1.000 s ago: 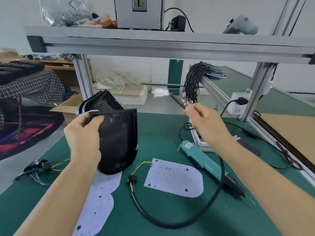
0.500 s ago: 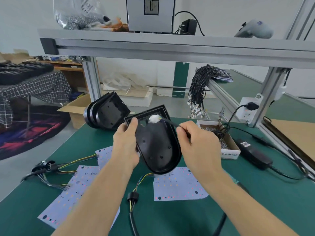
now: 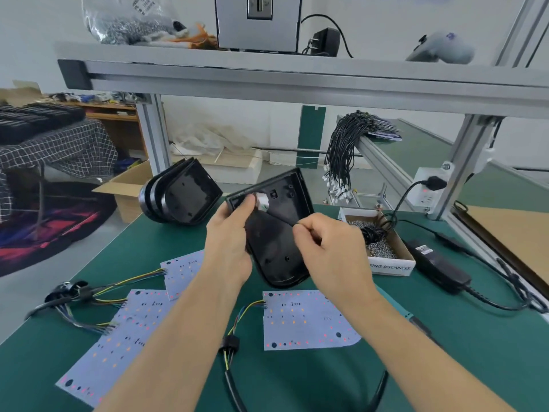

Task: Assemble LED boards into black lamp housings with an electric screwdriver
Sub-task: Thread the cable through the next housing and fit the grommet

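My left hand (image 3: 230, 242) grips the left edge of a black lamp housing (image 3: 276, 233), held tilted above the green table with its inside facing me. My right hand (image 3: 328, 249) pinches a thin black wire whose white connector (image 3: 263, 201) sits at a hole near the housing's top. A white LED board (image 3: 306, 321) with coloured wires lies flat just below the housing. Two more LED boards (image 3: 130, 331) lie at the left. The teal electric screwdriver (image 3: 413, 321) is mostly hidden under my right forearm.
A stack of black housings (image 3: 181, 197) leans at the table's back left. A cardboard box of screws (image 3: 383, 248) and a black power adapter (image 3: 436, 267) sit at the right. A bundle of black wires (image 3: 344, 153) hangs from the frame rail. A black cable (image 3: 234, 385) runs near the front edge.
My right hand fetched a wire from the hanging bundle and brought it to the housing. The housing was turned inside up; the connector now sits deeper in it.
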Action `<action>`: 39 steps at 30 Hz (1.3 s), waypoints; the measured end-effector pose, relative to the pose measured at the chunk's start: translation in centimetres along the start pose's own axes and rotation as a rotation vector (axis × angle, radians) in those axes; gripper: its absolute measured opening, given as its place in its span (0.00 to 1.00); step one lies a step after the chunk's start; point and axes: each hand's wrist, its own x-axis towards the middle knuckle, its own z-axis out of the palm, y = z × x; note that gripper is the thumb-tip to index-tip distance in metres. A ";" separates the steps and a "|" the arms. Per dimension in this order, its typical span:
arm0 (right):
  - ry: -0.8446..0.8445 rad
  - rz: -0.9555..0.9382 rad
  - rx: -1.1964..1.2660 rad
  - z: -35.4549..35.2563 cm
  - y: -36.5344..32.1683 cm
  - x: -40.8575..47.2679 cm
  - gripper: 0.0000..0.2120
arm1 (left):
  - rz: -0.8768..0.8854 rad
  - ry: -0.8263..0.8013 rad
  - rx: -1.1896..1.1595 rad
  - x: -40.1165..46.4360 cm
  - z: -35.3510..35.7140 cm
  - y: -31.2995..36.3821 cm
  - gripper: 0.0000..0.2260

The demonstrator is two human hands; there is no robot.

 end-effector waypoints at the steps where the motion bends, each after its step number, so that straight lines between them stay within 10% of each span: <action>1: 0.011 0.013 -0.024 -0.2 -0.1 0.1 0.10 | 0.020 -0.029 0.014 -0.1 -0.1 0.0 0.07; 20: -0.139 0.330 0.044 0.3 -0.3 3.0 0.17 | 0.234 -0.286 0.223 -1.8 1.0 -2.4 0.09; 28: -0.616 0.562 0.613 -1.5 0.8 -1.6 0.06 | 0.088 0.214 0.038 1.6 -0.7 0.4 0.07; 34: -0.446 0.587 0.758 -1.0 0.3 -0.1 0.11 | 0.363 -0.357 0.437 -0.9 0.4 -1.5 0.13; 37: -0.520 0.641 0.944 -0.9 -0.2 1.7 0.03 | 0.303 -0.099 0.380 -0.1 1.0 -1.7 0.07; 39: -0.605 0.736 1.025 -1.1 -0.3 1.0 0.22 | 0.292 0.133 0.284 1.6 0.3 -0.5 0.03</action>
